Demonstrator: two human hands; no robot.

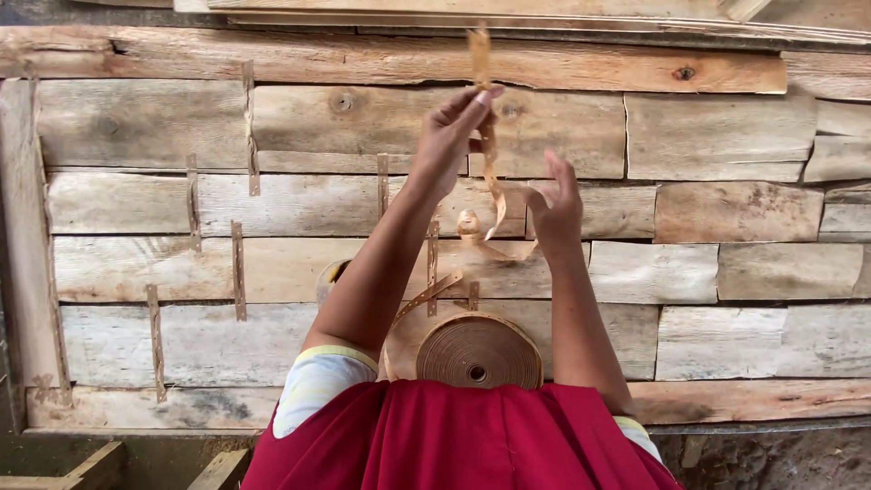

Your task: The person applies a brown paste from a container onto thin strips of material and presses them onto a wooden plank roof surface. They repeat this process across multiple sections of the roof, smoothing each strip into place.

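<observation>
My left hand (454, 136) is raised and pinches a thin brown paper strip (491, 172) between thumb and fingertips. The strip rises above the fingers and hangs in a curl below them. My right hand (555, 210) is just right of the hanging strip with its fingers spread; I cannot make out a grip on it. A large roll of the same brown tape (478, 350) lies flat near my body, between my forearms, and a loose length leads up from it. All of this is over a bed of pale wood veneer sheets (726, 136).
Several short brown tape pieces (238, 269) bridge the seams between the veneer sheets on the left. A second, smaller roll (330, 275) peeks out from behind my left forearm. Wooden planks (544, 11) lie along the far edge, and a wooden frame (95, 465) shows at the bottom left.
</observation>
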